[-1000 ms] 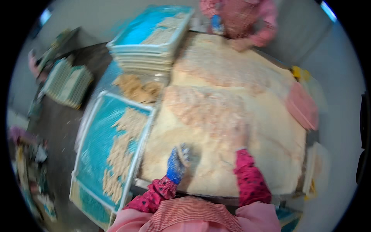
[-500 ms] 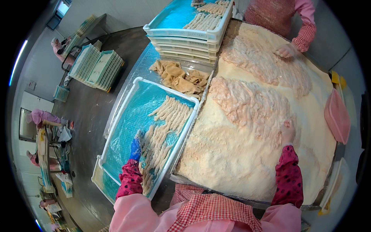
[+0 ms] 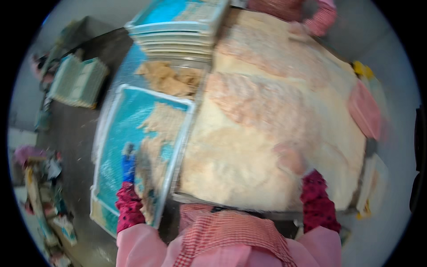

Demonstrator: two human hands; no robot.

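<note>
Coated strips (image 3: 152, 153) lie in the tray (image 3: 158, 94) at the person's left, forming a ragged band along its inner side. That band runs lengthwise from between 12 and 1 o'clock down to between 6 and 7; blur hides the lie of single strips.

Left hand (image 3: 128, 164), in a blue glove, is nearer to them by far. It points toward 12 o'clock just beside the band's left edge, so the strips lie at 2 to 3 o'clock from it. Whether the glove touches them, how wide its fingers stand, or whether they hold anything, I cannot tell.

Past the tray's right rim comes the pale crumb bed (image 3: 231, 164), spread over the table. On it sits a pinkish raw meat pile (image 3: 262, 102), its long axis running from 10 to 4 o'clock.

Right hand (image 3: 291, 159) is at that pile's lower edge, fingers toward 10 o'clock; the bulk of the meat lies at 11 o'clock from it. This hand is smeared by blur too, and its grip cannot be judged.

Beyond it, at 2 o'clock, a pink basket (image 3: 365, 110) leans at the table's edge. As for brands, labels or writing, none can be read anywhere.
</note>
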